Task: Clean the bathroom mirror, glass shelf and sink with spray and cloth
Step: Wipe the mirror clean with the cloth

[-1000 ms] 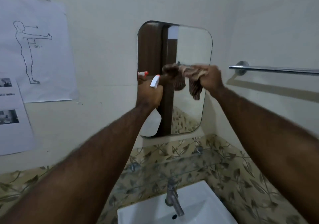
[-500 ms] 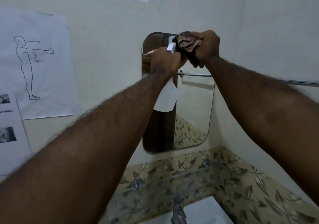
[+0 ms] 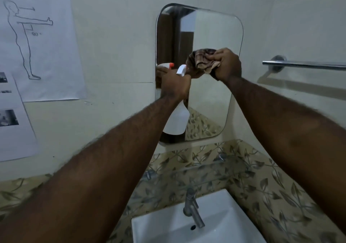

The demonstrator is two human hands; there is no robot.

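At the mirror, mid-height: step in hand looks like wiping the mirror (image 3: 211, 36); shelf and sink not yet reached, judging by hand position.
Far left wall: paper sheets (image 3: 37, 42) taped up, well apart from the work zone, no obstruction.
Left hand (image 3: 175, 85): raised at the mirror's left edge, fingers curled tight round the neck of the spray bottle (image 3: 177, 123); white body hangs below the fist, nozzle with orange tip points left along the mirror edge.
Trigger finger: cannot tell if it is on the trigger.
Right hand (image 3: 227, 65): fingers pressed together, clutching a bunched brown cloth (image 3: 203, 60) against or just off the glass, centre of the mirror; contact not certain.
Next move: likely sweep the cloth across the glass; needs flat pressure and the left fist kept clear, since cloth and bottle head are near each other.
Mirror edges: rounded corners, unframed; open glass above and to the right of the cloth.
Right wall: towel rail (image 3: 307, 65) just beside the mirror's right edge; limits a wide rightward stroke.
Below: glass shelf (image 3: 206, 169) under the mirror, then tap (image 3: 192, 209) and sink (image 3: 234, 222); both arms span above them, room to drop down.
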